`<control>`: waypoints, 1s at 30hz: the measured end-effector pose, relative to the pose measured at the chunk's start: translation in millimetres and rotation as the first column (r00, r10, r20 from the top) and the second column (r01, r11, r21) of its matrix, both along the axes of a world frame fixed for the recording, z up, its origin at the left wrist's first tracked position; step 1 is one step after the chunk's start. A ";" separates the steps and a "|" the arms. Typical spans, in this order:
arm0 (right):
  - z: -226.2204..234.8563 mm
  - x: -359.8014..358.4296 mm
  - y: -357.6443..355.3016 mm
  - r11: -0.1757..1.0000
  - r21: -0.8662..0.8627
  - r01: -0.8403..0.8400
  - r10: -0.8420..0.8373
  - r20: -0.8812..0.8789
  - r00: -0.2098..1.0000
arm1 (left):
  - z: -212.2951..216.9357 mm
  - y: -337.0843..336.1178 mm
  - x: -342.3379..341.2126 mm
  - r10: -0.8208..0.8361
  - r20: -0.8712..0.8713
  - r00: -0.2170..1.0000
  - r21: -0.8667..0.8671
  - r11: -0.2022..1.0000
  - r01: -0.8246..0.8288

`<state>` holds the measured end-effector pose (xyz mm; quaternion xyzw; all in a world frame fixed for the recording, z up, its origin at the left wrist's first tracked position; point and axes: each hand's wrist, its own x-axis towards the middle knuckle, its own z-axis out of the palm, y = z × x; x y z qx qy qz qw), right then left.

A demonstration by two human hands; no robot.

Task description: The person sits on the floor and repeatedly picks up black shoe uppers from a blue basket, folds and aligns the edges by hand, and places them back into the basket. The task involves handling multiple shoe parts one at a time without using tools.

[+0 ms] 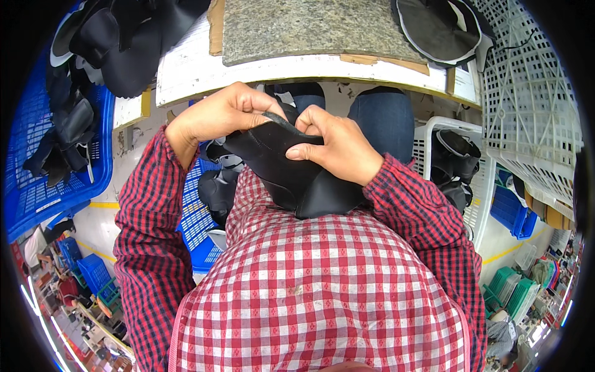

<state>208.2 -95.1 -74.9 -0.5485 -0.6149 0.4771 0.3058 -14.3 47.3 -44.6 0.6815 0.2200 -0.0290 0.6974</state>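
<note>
A black shoe upper (285, 158) with stitched seams hangs in front of my checked apron, its lower part resting against the cloth. My left hand (232, 111) pinches its top edge, thumb on the near side and fingers folded behind. A little to the right, my right hand (338, 139) grips the same edge, its thumb lying flat on the outer face and its fingers curled over the rim. Both hands are close together, just below the near edge of the worktable (186, 71). The inside of the upper is mostly hidden.
A stone slab (310, 31) lies on the worktable, with more black uppers (437, 28) at its right. Black uppers (111, 49) are heaped over a blue crate (96, 161) at left. White crates (527, 93) stand at right. Below my hands is another blue crate (192, 217).
</note>
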 end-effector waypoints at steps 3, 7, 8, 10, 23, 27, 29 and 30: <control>-4.0 -2.9 -0.9 0.999 0.045 -0.022 0.025 -0.073 0.997 | -11.9 0.7 -15.0 0.015 0.032 0.999 -0.048 0.999 -0.014; -3.3 -1.5 -2.9 0.991 0.108 -0.080 0.083 -0.023 0.996 | -25.0 7.8 -25.8 -0.053 -0.076 0.996 -0.063 0.997 0.048; -2.5 -0.1 -3.9 0.992 0.099 -0.076 0.075 0.017 0.997 | -25.9 7.4 -26.7 -0.045 -0.044 0.998 -0.055 0.998 0.043; -2.2 0.9 -4.4 0.998 0.035 -0.060 0.059 0.040 0.997 | -24.7 1.3 -27.6 0.029 -0.148 0.989 -0.120 0.992 -0.047; 35.0 -16.2 8.8 0.936 0.220 -0.276 0.228 0.218 0.949 | 26.9 -111.1 -39.7 0.610 0.197 0.768 0.413 0.659 -0.629; 103.4 -25.4 3.5 0.802 0.530 -0.276 0.168 0.244 0.955 | 89.4 -127.5 -52.3 0.555 0.381 0.739 0.573 0.485 -0.660; 139.8 -20.9 9.7 0.716 0.616 -0.329 0.146 0.328 0.933 | 123.2 -127.9 -54.5 0.475 0.467 0.745 0.675 0.352 -0.648; 154.7 -18.3 15.9 0.633 0.694 -0.344 0.102 0.365 0.925 | 137.1 -124.6 -52.1 0.429 0.506 0.748 0.720 0.267 -0.640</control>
